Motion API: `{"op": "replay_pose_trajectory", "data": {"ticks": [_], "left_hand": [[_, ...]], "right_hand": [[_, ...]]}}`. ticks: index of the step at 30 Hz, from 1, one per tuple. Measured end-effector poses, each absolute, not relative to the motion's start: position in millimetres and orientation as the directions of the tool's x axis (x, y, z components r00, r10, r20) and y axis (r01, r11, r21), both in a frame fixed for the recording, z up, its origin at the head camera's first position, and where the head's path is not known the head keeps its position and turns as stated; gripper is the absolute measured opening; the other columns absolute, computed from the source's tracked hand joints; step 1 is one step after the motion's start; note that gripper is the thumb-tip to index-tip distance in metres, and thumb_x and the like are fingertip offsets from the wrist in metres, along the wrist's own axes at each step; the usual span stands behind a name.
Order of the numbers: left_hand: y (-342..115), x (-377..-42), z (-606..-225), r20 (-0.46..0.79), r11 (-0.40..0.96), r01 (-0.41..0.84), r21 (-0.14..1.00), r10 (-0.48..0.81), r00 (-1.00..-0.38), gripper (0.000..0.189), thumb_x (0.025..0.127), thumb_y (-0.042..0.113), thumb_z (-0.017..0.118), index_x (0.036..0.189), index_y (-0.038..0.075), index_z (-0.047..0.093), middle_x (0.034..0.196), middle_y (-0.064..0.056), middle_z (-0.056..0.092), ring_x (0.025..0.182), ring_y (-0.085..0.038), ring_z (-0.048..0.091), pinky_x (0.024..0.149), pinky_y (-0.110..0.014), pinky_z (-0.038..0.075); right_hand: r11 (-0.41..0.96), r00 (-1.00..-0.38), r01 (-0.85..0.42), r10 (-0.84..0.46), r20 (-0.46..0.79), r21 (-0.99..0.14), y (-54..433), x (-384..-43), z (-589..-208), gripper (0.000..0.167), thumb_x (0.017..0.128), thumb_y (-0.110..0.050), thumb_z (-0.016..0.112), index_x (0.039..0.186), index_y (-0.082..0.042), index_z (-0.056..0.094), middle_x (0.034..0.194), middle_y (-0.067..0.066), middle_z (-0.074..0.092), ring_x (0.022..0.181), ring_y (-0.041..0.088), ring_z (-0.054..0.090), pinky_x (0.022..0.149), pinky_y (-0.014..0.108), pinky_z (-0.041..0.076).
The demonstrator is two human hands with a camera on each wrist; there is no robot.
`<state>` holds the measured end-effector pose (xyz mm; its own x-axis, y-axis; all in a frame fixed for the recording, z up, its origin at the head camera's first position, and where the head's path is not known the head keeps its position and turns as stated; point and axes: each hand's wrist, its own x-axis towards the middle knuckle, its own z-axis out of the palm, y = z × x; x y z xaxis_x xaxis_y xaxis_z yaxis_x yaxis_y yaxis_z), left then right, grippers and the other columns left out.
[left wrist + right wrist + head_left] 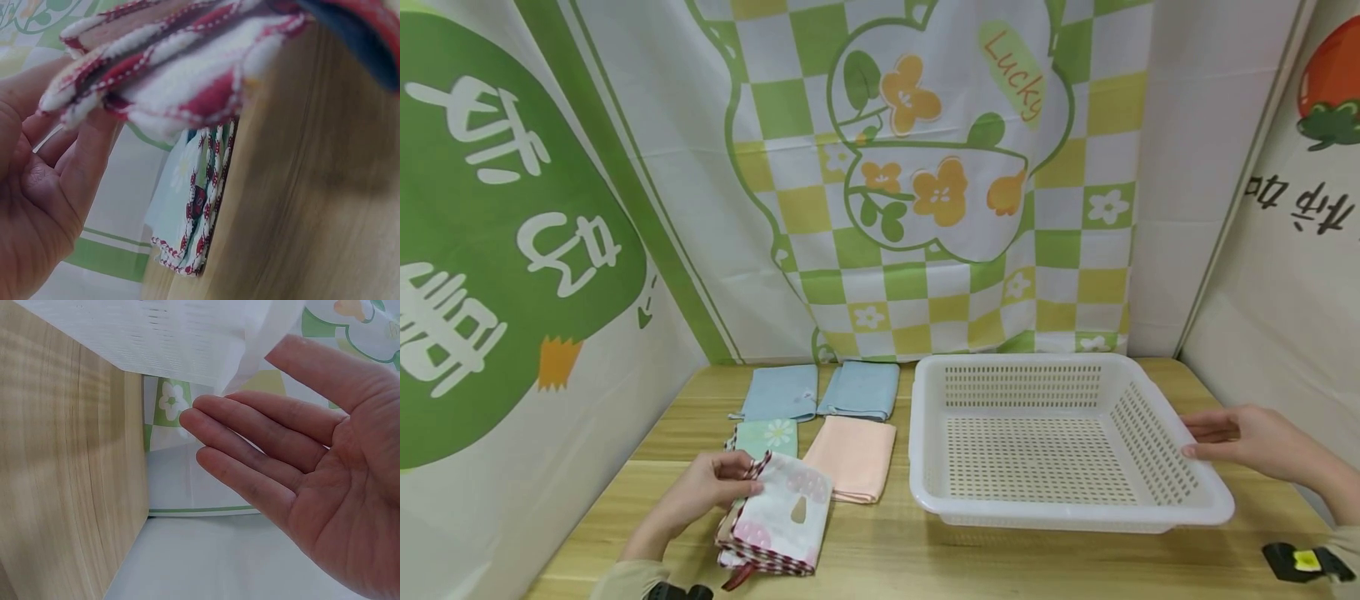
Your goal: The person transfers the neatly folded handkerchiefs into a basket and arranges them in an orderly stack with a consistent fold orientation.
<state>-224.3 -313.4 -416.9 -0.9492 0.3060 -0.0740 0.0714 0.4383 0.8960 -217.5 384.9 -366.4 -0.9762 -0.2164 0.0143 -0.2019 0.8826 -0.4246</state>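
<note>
My left hand [706, 492] pinches the top left edge of a folded white towel [786, 521] with pink mushroom print and red checked edging. In the left wrist view its layered folds [178, 87] rise off the table, blurred. Just behind it lies a folded green towel [775, 435] with a white daisy, partly covered by the held one. A folded peach towel [857, 458] is to the right. At the right wall of a white perforated plastic basket [1030, 458], my right hand [1251, 442] touches the rim with its thumb, the other fingers [250, 469] stretched out below.
Two folded blue towels, one at the left [781, 393] and one at the right [861, 390], lie at the back of the wooden table [880, 558]. Printed cloth [940, 292] hangs behind the table, and light panels stand on both sides.
</note>
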Motion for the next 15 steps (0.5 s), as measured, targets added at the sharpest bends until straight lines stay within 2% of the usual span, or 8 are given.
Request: {"op": "replay_pose_trajectory", "data": {"ticks": [15], "left_hand": [[-308.2,-228.8,-413.8,-0.011,0.401,0.107,0.910,0.282,-0.959,0.036,0.083,0.018,0.073,0.103,-0.007,0.057,0.080,0.001,0.070,0.056,-0.008,0.055,0.051,-0.032,0.051]], "right_hand": [[0.882,-0.975,-0.207,-0.219,0.020,-0.423,386.0,-218.2,-367.2,0.061,0.083,-0.039,0.071,0.119,0.009,0.060,0.109,0.022,0.068,0.086,0.022,0.069,0.065,0.029,0.056]]}}
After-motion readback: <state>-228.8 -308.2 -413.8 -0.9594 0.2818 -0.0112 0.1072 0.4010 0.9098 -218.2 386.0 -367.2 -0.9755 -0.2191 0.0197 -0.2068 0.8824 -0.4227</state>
